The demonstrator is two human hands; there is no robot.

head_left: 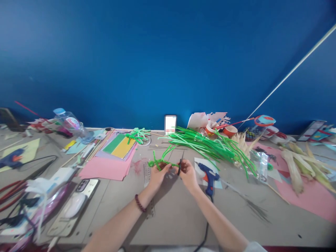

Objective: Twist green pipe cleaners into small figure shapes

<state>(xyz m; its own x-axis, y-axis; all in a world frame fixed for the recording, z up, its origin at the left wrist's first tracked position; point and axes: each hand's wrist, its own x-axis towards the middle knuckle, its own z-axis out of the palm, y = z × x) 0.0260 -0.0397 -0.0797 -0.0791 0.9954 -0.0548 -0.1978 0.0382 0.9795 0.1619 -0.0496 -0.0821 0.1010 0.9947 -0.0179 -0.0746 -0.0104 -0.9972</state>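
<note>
My left hand (158, 175) pinches a bright green pipe-cleaner figure (156, 162) with several bent limbs, held just above the table. Closed around a pair of dark scissors (180, 166) is my right hand (188, 172), with the blades pointing up and away. The scissors are at the right end of the green figure, between the two hands; whether the blades touch it I cannot tell. Under my left forearm lies a clear ruler (146, 175), partly hidden. A blue hot glue gun (210, 177) rests on white paper right of my right hand.
A big bundle of green pipe cleaners (207, 143) lies behind my hands. Another pipe-cleaner piece (138, 135) sits near coloured sheets (107, 168) at left. A phone (63, 220), a water bottle (72, 122) and corn husks (294, 168) lie farther out. A blue wall (157, 63) closes the back.
</note>
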